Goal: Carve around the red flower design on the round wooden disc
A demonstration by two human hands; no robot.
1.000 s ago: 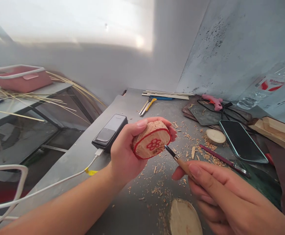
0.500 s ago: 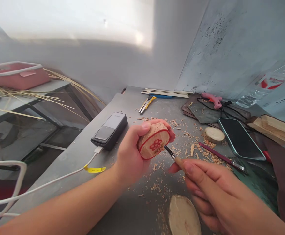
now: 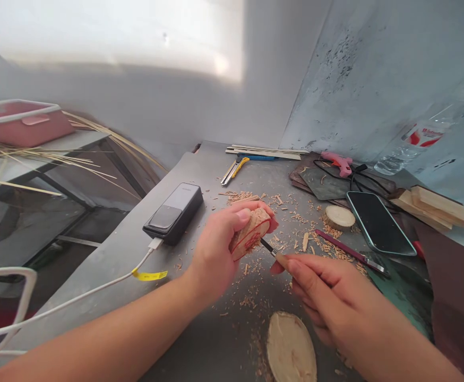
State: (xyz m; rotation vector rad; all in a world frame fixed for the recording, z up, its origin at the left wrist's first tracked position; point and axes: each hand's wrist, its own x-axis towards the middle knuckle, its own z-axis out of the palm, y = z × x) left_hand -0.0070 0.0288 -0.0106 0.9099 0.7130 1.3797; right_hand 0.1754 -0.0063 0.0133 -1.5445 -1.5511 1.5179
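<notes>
My left hand (image 3: 218, 246) is wrapped round a wood slice (image 3: 251, 233) with a red-drawn rim and a red flower pattern, tilted so its face shows at a slant. In my right hand (image 3: 327, 292) is a wood carving gouge (image 3: 271, 248), gripped by its pale handle. The dark metal blade points at the red-marked face; whether the tip touches the wood I cannot tell. Wood shavings (image 3: 250, 302) lie scattered beneath both hands. Below them, an oval wood slice (image 3: 291, 347) rests flat on the grey table (image 3: 212, 345).
Left of my hands lies a black power bank (image 3: 174, 212) with a white cable. Farther back is a yellow utility knife (image 3: 235, 168). On the right are a small wood slice (image 3: 339, 216), a phone (image 3: 380, 223), a maroon pen-shaped tool (image 3: 347, 250), a pink glue gun (image 3: 338, 162) and wood blocks (image 3: 435, 207).
The wood slice has turned in my left hand, so its red-marked face now shows at a steeper slant. My right hand and the gouge have shifted slightly left; the whole view has shifted a little too.
</notes>
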